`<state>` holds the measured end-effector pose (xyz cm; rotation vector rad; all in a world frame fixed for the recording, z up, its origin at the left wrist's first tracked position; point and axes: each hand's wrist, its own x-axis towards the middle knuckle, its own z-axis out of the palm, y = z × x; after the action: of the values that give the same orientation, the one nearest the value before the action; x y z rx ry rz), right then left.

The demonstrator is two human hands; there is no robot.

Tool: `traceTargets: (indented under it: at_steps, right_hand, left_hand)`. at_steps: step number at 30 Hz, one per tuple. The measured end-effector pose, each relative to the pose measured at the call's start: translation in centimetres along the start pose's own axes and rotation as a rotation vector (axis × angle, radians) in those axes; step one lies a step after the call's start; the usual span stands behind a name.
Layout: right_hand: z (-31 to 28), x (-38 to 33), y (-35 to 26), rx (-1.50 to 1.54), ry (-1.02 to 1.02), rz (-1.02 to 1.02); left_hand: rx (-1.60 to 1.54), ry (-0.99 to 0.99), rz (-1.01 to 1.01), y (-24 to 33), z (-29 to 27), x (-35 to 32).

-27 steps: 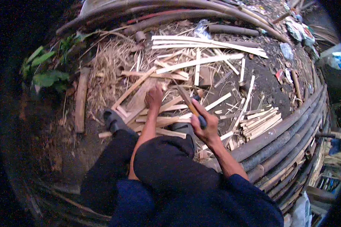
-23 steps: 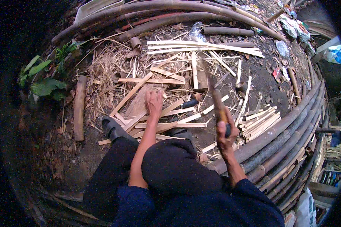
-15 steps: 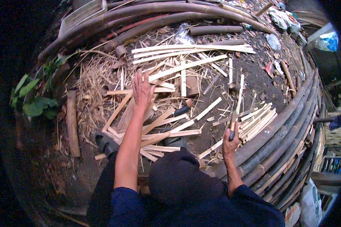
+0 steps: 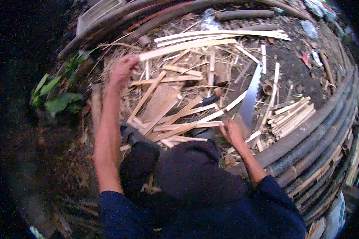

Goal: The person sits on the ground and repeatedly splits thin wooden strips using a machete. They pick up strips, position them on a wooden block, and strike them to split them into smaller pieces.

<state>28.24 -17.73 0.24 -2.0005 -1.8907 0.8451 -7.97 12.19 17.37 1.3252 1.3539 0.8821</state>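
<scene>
Both hands closed: strip (image 4: 187,47), saw (image 4: 249,101).

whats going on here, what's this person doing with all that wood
A person crouches over a heap of split bamboo strips on bare ground. Their left hand reaches far forward and grips the end of a long pale slat lying across the top of the heap. Their right hand rests low at the handle end of a hand saw, whose toothed blade lies pointing away over the scraps. A neat bundle of short cut strips sits to the right, beside stacked dark poles.
</scene>
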Motion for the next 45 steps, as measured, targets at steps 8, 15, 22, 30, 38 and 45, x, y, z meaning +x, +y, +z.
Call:
traceTargets:
  at_steps: [8,15,22,30,38,45]
  right_hand:
    - [5.0,12.0,-16.7,-0.283,0.377,-0.952]
    - [9.0,15.2,-14.2,-0.61,-0.209,-0.802]
    - [9.7,14.4,-11.7,-0.511,0.131,-1.011]
    - [9.9,16.9,-14.2,-0.527,-0.228,-0.998]
    - [7.2,15.8,-13.6,-0.353,-0.262,-0.972]
    - [4.6,17.2,-22.9,-0.304,-0.166,-0.974]
  left_hand:
    - [0.334,0.08,0.106,8.8,-18.7,-15.3]
    - [-0.024,0.396,-0.185,-7.0,-18.3,-25.6]
    - [-0.685,0.69,-0.257,-23.8,-13.8,-29.3]
    - [-0.896,0.728,-0.096,-30.3,-12.6,-29.1]
    - [-0.824,1.08,-0.071,-33.1,-10.9,-26.9]
    - [-0.856,1.096,0.037,-33.3,-9.7,-27.7]
